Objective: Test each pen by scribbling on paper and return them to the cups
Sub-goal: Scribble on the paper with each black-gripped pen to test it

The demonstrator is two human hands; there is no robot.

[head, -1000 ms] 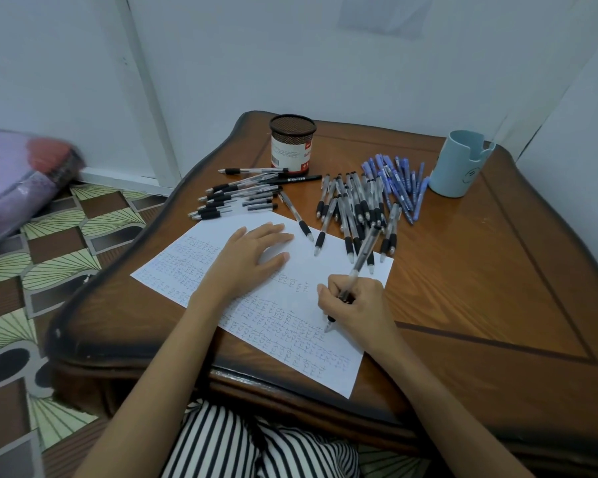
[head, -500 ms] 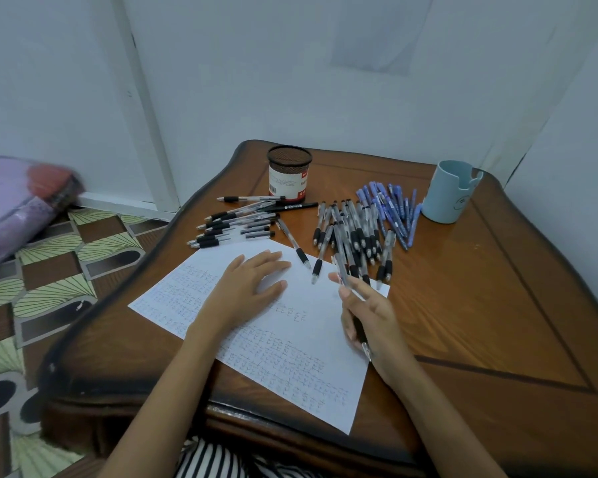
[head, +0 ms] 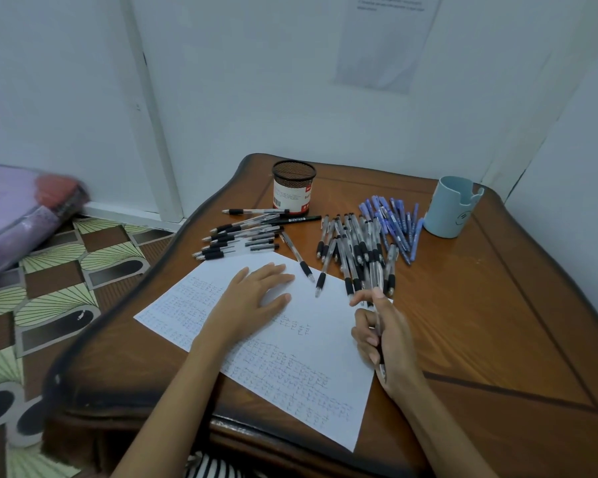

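A white sheet of paper [head: 311, 326] covered in small scribbles lies on the wooden table [head: 480, 322]. My left hand [head: 252, 301] rests flat on it, fingers straight. My right hand [head: 385, 339] grips a clear pen with a black grip [head: 380, 353], held off the paper at the sheet's right edge, tip pointing back toward me. Several black-grip pens [head: 356, 250] lie heaped beyond the paper, another row [head: 239, 236] to their left, and several blue pens [head: 392, 222] to the right. A black mesh cup [head: 293, 191] and a pale blue cup [head: 453, 207] stand at the back.
White walls close in behind and to the right of the table. A patterned floor [head: 59, 277] and a purple bundle [head: 18, 212] lie to the left. Bare wood shows on the table's right half.
My right hand stopped writing, lifted the pen off the paper and turned it so the tip points toward me. The view tilted upward. My left hand stayed on the sheet.
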